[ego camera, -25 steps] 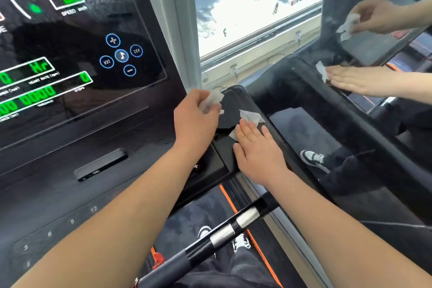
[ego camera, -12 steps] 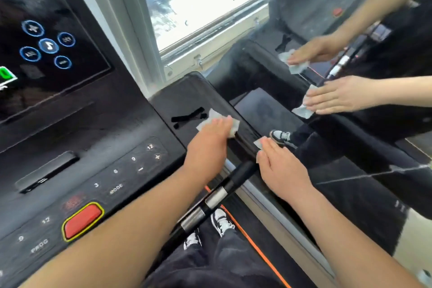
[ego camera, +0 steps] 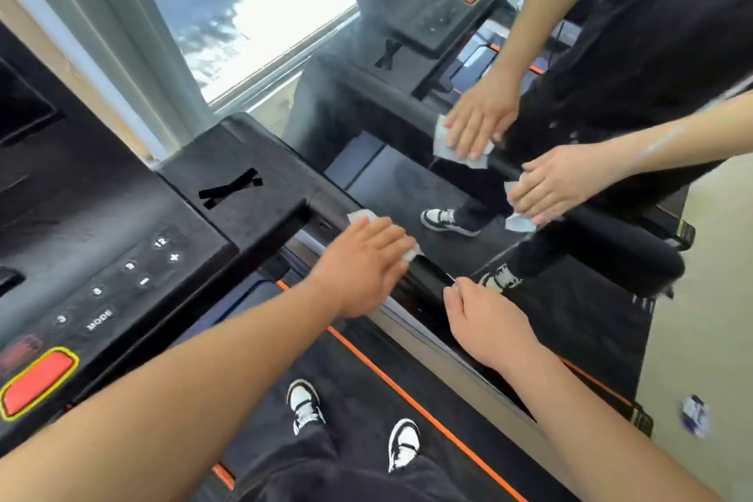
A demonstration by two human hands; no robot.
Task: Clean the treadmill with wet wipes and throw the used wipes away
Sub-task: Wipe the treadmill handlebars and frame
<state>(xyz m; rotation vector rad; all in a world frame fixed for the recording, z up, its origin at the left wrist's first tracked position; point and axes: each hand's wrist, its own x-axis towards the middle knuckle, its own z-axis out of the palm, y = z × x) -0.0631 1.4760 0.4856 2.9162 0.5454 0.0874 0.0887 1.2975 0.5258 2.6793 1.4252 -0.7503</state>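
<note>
The black treadmill console (ego camera: 122, 257) fills the left, and its right handrail (ego camera: 428, 275) runs along a wall mirror. My left hand (ego camera: 362, 261) presses a white wet wipe (ego camera: 360, 216) flat on the handrail just past the console corner, fingers fairly straight. Farther along the rail, towards me, my right hand (ego camera: 485, 322) curls over the rail's edge. Only a thin white sliver of a second wipe (ego camera: 453, 283) shows at its fingertips. The mirror reflection shows that hand's fingers over a wipe.
The mirror (ego camera: 570, 298) on the right reflects both hands, the wipes and my legs. A red stop button (ego camera: 36, 383) sits at the console's lower left. The belt (ego camera: 366, 379) with an orange stripe lies below. A window (ego camera: 244, 12) is ahead.
The view has swung right and down. My left hand slid its wipe from the console's corner pad onto the handrail. My right hand moved back along the rail towards me.
</note>
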